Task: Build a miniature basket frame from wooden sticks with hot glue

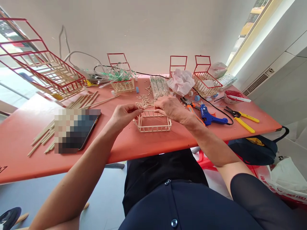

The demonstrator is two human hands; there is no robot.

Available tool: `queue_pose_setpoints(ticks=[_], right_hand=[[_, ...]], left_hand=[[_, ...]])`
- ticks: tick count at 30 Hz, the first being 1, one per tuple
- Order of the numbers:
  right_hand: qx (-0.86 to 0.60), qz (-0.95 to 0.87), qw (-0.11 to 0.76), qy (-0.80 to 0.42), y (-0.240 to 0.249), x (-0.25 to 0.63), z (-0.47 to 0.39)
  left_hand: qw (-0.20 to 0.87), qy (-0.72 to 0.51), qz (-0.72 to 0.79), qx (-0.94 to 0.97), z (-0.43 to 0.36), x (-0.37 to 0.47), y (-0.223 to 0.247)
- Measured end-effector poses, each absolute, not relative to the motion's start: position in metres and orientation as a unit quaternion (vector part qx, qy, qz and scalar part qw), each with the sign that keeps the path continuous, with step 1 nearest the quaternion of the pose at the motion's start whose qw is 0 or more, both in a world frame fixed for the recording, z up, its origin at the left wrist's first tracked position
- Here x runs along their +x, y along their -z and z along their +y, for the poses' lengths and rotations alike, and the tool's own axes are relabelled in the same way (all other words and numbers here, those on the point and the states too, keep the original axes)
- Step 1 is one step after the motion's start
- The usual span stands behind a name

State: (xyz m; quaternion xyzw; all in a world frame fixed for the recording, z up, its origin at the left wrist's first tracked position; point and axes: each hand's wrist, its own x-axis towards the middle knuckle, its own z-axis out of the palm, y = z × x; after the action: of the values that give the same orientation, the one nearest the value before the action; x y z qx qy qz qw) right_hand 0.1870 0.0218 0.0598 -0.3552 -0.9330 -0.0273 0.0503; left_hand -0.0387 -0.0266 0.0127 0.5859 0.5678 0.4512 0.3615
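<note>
A small open basket frame of pale wooden sticks [155, 130] rests on the orange tabletop between my hands. Thumb and fingers of my left hand [124, 115] are pinched at its back left corner. Over the back rail, my right hand [171, 108] has its fingers closed together; whatever they pinch is hidden. Just behind the frame lies a loose pile of short cut stick pieces [145, 103].
Long sticks [44, 135] and a phone [82, 132] lie left. A large red-trimmed stick cart [51, 72] stands behind them. Rightward are a blue glue gun [211, 117], yellow-handled pliers [243, 119] and a red bowl [231, 97]. Small carts [123, 85] line the back.
</note>
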Motion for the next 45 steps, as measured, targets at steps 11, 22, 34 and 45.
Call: queue_pose_setpoints(ticks=[11,22,34,45], right_hand=[[-0.309,-0.948,0.068,0.024,-0.049,0.195,0.026],[-0.35,-0.934,0.073,-0.006,-0.052,0.206,0.03],[-0.314,-0.946,0.076,0.008,-0.05,0.191,0.02],[-0.337,-0.915,0.195,-0.109,-0.056,0.226,0.04]], left_hand=[[0.339,-0.363,0.599,0.628,-0.018,-0.037,-0.015],[0.34,-0.356,0.592,0.637,-0.008,-0.019,-0.013],[0.261,-0.336,0.604,0.674,-0.021,-0.014,-0.015],[0.262,-0.326,0.635,0.649,-0.027,-0.029,-0.02]])
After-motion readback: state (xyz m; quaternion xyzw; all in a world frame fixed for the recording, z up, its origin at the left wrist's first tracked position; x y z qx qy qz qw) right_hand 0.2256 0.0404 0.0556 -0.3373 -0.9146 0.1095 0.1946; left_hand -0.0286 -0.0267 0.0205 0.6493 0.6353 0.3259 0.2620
